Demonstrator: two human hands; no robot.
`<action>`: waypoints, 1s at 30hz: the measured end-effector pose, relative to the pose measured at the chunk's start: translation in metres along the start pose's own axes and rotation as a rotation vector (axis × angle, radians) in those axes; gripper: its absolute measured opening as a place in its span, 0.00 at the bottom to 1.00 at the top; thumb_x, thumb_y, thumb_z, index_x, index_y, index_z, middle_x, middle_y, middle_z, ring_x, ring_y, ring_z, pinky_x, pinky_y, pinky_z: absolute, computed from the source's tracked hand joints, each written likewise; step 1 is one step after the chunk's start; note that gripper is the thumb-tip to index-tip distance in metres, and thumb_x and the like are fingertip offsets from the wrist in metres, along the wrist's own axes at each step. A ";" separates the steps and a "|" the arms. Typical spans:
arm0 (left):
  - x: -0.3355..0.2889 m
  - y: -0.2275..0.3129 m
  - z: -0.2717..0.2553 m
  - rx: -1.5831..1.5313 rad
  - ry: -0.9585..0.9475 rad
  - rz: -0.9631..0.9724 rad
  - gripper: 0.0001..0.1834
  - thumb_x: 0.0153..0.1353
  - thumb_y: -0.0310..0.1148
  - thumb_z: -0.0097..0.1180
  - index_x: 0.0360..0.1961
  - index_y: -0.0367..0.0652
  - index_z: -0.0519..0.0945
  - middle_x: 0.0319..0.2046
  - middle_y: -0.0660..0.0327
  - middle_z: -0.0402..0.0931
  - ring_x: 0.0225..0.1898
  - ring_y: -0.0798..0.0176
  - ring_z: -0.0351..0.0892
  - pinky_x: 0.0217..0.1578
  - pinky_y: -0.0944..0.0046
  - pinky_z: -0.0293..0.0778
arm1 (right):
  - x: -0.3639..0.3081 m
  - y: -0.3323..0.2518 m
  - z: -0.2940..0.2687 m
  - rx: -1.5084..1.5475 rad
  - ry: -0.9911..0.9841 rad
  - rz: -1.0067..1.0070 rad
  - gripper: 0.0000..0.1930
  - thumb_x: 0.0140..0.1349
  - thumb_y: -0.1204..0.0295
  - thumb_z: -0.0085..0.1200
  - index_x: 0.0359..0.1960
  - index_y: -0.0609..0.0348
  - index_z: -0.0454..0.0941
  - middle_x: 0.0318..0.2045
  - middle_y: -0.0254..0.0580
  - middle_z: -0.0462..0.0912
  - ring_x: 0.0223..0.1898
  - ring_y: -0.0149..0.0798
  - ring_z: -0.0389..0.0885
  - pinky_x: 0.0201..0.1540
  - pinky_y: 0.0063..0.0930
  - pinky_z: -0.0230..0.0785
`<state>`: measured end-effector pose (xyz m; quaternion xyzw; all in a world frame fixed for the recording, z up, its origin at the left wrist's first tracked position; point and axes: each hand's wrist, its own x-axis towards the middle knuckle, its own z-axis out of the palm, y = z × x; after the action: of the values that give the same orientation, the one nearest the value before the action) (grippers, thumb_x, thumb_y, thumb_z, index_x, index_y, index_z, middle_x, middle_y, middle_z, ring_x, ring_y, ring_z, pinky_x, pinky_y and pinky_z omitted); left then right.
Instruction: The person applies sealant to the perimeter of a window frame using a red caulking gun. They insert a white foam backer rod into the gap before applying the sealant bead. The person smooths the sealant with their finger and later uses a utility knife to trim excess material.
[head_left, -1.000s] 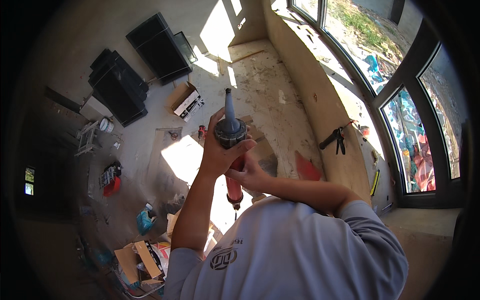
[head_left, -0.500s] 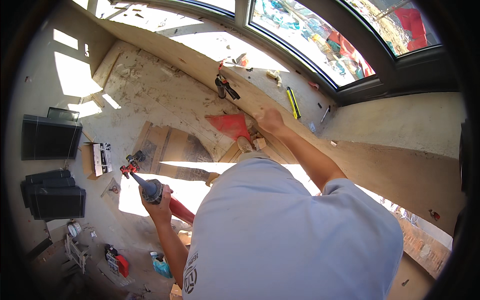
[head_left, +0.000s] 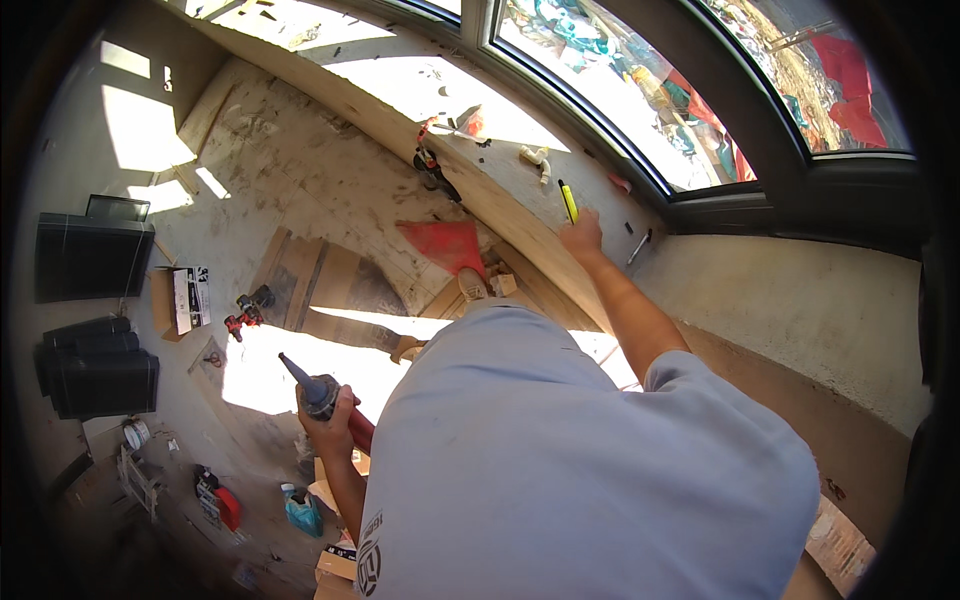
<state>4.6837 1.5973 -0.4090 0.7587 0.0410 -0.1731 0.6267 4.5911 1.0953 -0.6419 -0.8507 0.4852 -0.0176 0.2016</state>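
Note:
My left hand [head_left: 330, 428] is wrapped round a caulking gun [head_left: 361, 431] with a red barrel and a long grey nozzle, which points up and to the left. On the window sill, my right hand [head_left: 583, 236] has its fingers closed at the near end of a yellow-and-black utility knife [head_left: 569, 201]. That end is hidden under the hand; the far end sticks out beyond it. Beside the hand on the sill lie a dark marker-like stick [head_left: 640, 246] and a cream pipe fitting [head_left: 537, 160].
A black clamp-like tool [head_left: 433, 172] hangs at the sill's edge. Below are a red sheet [head_left: 440, 244], flattened cardboard [head_left: 320, 280], a red-and-black power tool [head_left: 245, 312], an open carton [head_left: 180, 301] and black panels [head_left: 95, 258]. A dark window frame [head_left: 790, 185] borders the sill.
My right hand has moved from short of the sill's edge onto the utility knife's near end. The caulking gun in my left hand has shifted slightly down and right. The view has shifted a little.

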 end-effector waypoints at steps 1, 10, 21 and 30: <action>-0.001 0.000 0.001 -0.008 0.003 0.019 0.18 0.58 0.23 0.64 0.47 0.39 0.70 0.30 0.60 0.76 0.28 0.64 0.81 0.32 0.66 0.78 | -0.002 -0.003 -0.005 0.170 -0.065 0.023 0.11 0.62 0.70 0.57 0.42 0.63 0.76 0.42 0.56 0.79 0.43 0.53 0.84 0.46 0.47 0.76; 0.002 0.003 -0.002 -0.073 -0.019 -0.018 0.21 0.55 0.27 0.71 0.45 0.39 0.72 0.32 0.63 0.76 0.32 0.69 0.78 0.36 0.69 0.76 | -0.045 -0.113 -0.060 0.887 -0.806 -0.177 0.13 0.73 0.68 0.54 0.51 0.65 0.78 0.29 0.33 0.78 0.22 0.27 0.72 0.25 0.26 0.66; -0.034 0.053 -0.031 -0.240 -0.227 -0.060 0.30 0.41 0.35 0.75 0.46 0.39 0.76 0.34 0.64 0.78 0.36 0.69 0.78 0.42 0.68 0.74 | -0.119 -0.238 -0.136 1.025 -1.019 -0.294 0.16 0.74 0.57 0.56 0.48 0.58 0.78 0.21 0.29 0.75 0.19 0.22 0.66 0.20 0.17 0.55; -0.058 0.055 -0.040 -0.360 -0.391 -0.005 0.33 0.41 0.35 0.77 0.48 0.36 0.74 0.30 0.62 0.81 0.33 0.68 0.80 0.38 0.68 0.75 | -0.158 -0.268 -0.181 1.008 -1.349 -0.506 0.23 0.75 0.52 0.51 0.46 0.65 0.77 0.19 0.29 0.68 0.18 0.21 0.60 0.18 0.18 0.49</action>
<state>4.6528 1.6335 -0.3332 0.5869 -0.0489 -0.3079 0.7472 4.6857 1.2880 -0.3530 -0.5716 -0.0062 0.2324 0.7869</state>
